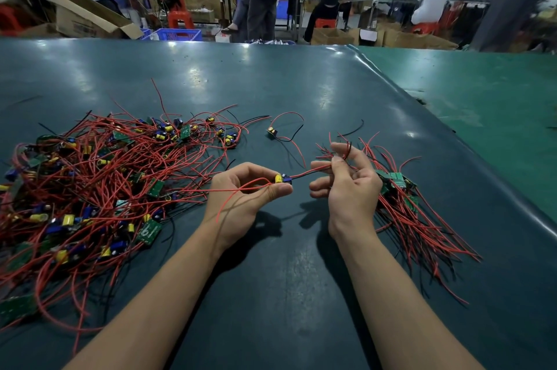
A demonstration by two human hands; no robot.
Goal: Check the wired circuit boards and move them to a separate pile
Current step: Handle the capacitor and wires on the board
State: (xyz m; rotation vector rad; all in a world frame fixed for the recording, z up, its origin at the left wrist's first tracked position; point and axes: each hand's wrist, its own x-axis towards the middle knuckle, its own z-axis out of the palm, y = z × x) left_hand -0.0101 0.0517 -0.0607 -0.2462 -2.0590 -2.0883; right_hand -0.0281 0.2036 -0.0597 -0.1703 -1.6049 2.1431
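Head view looks down on a small wired circuit board point(283, 179), held up just above the worktop point(301, 83) between the two piles. It looks light as a matchbox: a little board carrying a yellow capacitor and a blue part, with thin red and black leads trailing off both ends. The left hand point(241, 188) pinches the board itself between thumb and fingertips, which seems the right place to hold it, by the edges and clear of the solder. The right hand point(343, 179) pinches the leads a short way out, drawing them nearly taut, with its other fingers loosely spread. Those leads are limp and springy; I'd guess they snag on neighbours easily, and a hard tug could strain the joints, so a gentle pull is what's wanted.

To the left lies the big tangled heap point(99, 188) of boards and red wire, presumably unchecked. Just right of the right hand sits the tidier checked bundle point(404, 203), wires fanned toward the near edge. One stray board point(272, 132) lies alone beyond the hands.
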